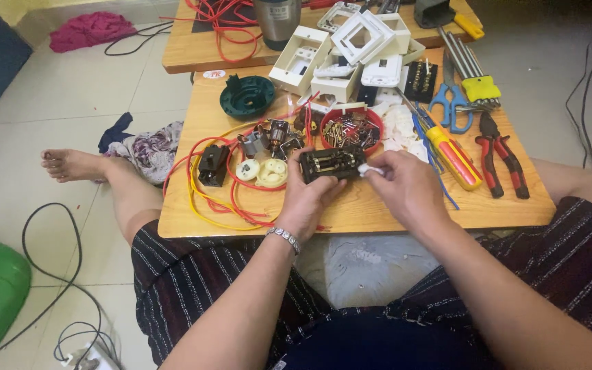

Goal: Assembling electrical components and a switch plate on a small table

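Head view, the only one here: the left hand [307, 199] is wrapped around a black switch block with brass contacts [331, 164], fingers closed on its left end, holding it just above the wooden surface [378, 209] near the middle of the frame. The right hand [405, 188] comes in from 3 o'clock with fingertips pinched together on a small white piece [370, 169] that touches the block's right end.

What I'd worry about: that white piece is tiny and only held by the fingertips, so a slip would probably drop it into the lap or onto the tiled floor [70, 89], where it'd be a pain to find. The block is also held one-handed off the surface, so a hard push from the right could twist it out of the grip. And the loops of red and yellow wire [203, 188] at 9 o'clock of the block lie right by the left wrist; a snagged sleeve or bracelet could drag the loose parts [263, 171] off the edge.

Containers: the red round dish [351, 130] at 12 o'clock of the block is full of small brass screws and contacts, close enough to get knocked by a knuckle. A dark green round housing [247, 96] sits at 11 o'clock, looks empty inside. White plastic switch frames [340, 58] are piled further up; a metal tumbler [277, 20] stands on the far surface, contents not visible.
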